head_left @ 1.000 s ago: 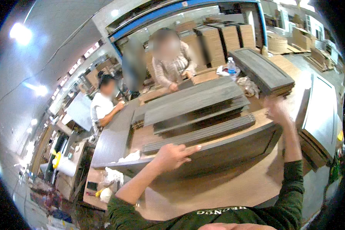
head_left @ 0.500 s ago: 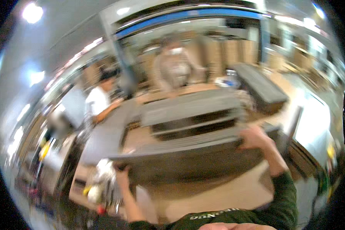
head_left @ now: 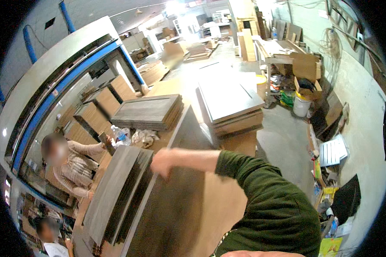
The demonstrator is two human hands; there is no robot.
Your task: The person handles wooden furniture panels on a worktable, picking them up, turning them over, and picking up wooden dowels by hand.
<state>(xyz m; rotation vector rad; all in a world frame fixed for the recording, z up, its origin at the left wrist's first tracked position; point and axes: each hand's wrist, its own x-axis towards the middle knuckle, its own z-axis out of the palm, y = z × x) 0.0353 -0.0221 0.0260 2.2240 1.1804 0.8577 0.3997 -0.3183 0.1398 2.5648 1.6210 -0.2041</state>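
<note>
The workshop's blue-trimmed frame (head_left: 58, 91) arches at far left behind a co-worker (head_left: 80, 162) in pale knit. Next come stacked grey boards (head_left: 109, 188), then the long grey panel (head_left: 176, 210), on edge over the table (head_left: 224, 197), its long axis running away from me, up and rightward. My right hand (head_left: 162, 162) grasps its top edge; my left hand is out of view, its state unknowable. Farther right lie piled pale panels (head_left: 229, 96).

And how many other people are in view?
2: a person in a light sweater across the table, and a person in a white shirt at the lower left. Others may be hidden.
</note>
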